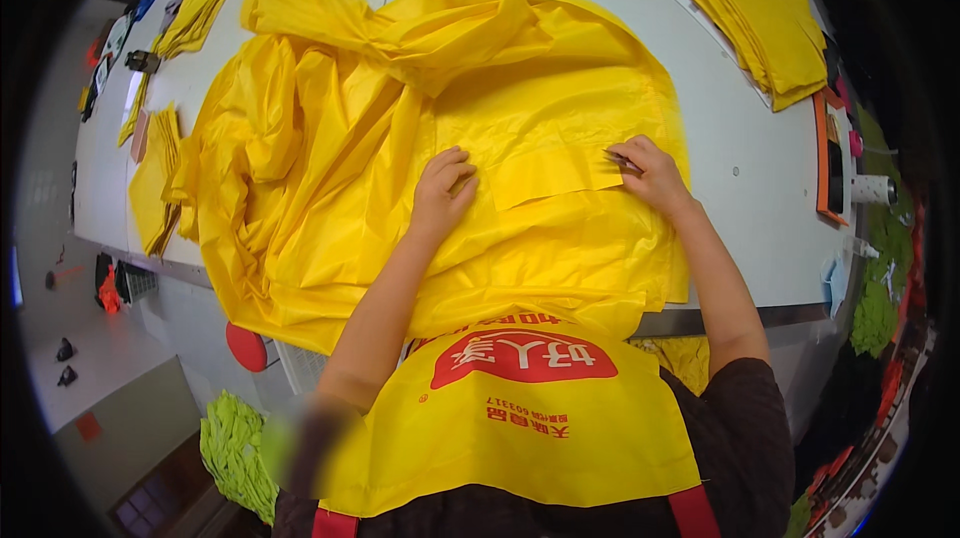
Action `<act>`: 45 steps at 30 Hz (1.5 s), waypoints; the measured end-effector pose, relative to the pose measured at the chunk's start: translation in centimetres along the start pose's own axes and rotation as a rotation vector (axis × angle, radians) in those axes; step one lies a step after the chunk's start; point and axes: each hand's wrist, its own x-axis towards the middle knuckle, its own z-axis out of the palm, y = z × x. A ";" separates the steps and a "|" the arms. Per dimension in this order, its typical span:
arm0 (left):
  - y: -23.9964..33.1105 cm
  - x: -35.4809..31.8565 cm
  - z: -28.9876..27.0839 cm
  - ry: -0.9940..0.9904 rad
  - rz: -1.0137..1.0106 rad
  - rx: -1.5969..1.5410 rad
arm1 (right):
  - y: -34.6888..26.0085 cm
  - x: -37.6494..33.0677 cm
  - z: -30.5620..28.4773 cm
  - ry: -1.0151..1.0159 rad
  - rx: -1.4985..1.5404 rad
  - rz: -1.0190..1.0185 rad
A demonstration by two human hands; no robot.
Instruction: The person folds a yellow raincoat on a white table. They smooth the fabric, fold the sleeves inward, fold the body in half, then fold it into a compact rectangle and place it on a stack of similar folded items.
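Spread across the table lies a large piece of yellow fabric point(560, 123), smooth at the right and bunched into deep folds at the left. My left hand point(443, 193) rests on it with fingers curled together against the cloth, at the left end of a flat strip or flap point(550, 178). At that flap's right end is my right hand point(650, 178), closed around small metal thread snips point(622, 160). The snips' tips point left, close over the cloth. My fingers partly hide their handle.
Stacks of folded yellow fabric lie at the far right point(750, 23), far left point(205, 8) and left edge point(157, 178) of the white table point(730, 228). A thread spool point(874, 190) stands at the right edge. A green heap point(238, 453) sits below left. I wear a yellow apron point(520, 468).
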 end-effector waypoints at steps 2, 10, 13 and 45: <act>0.0 -0.1 0.0 0.000 -0.011 -0.010 | 0.4 0.2 0.9 0.045 0.000 -0.017; 0.4 0.2 0.5 0.030 -0.080 -0.028 | 0.3 1.6 1.7 0.082 0.098 0.275; 1.6 1.5 0.4 -0.001 -0.032 0.093 | 1.0 0.8 0.2 -0.028 0.200 0.168; 0.8 1.9 -0.9 -0.168 -0.076 -0.119 | -8.1 3.1 10.2 -0.084 -0.202 -0.191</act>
